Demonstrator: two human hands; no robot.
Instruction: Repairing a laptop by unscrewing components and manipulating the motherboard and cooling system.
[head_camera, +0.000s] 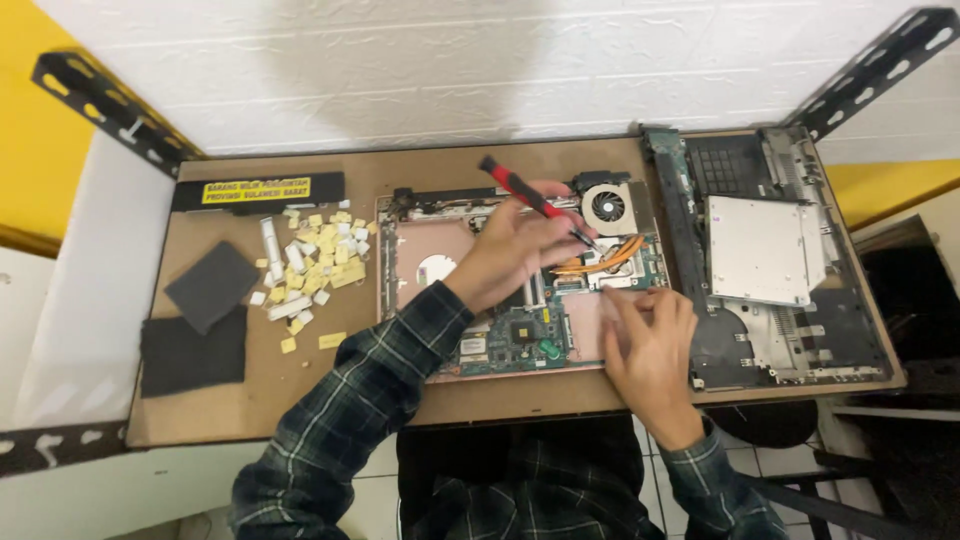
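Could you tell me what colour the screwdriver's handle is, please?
Red and black, clearest in the head view: screwdriver.

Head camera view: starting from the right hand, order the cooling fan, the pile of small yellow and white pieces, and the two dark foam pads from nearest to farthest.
From the right hand:
1. Cooling fan, just above it, at the circuit board's top right.
2. Pile of small yellow and white pieces, left of the board, past the left hand.
3. Two dark foam pads, farthest, near the table's left edge.

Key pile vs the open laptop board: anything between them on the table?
Head view: between the pile of loose keys and the laptop board lies only a narrow strip of bare brown tabletop; the left hand works further right.
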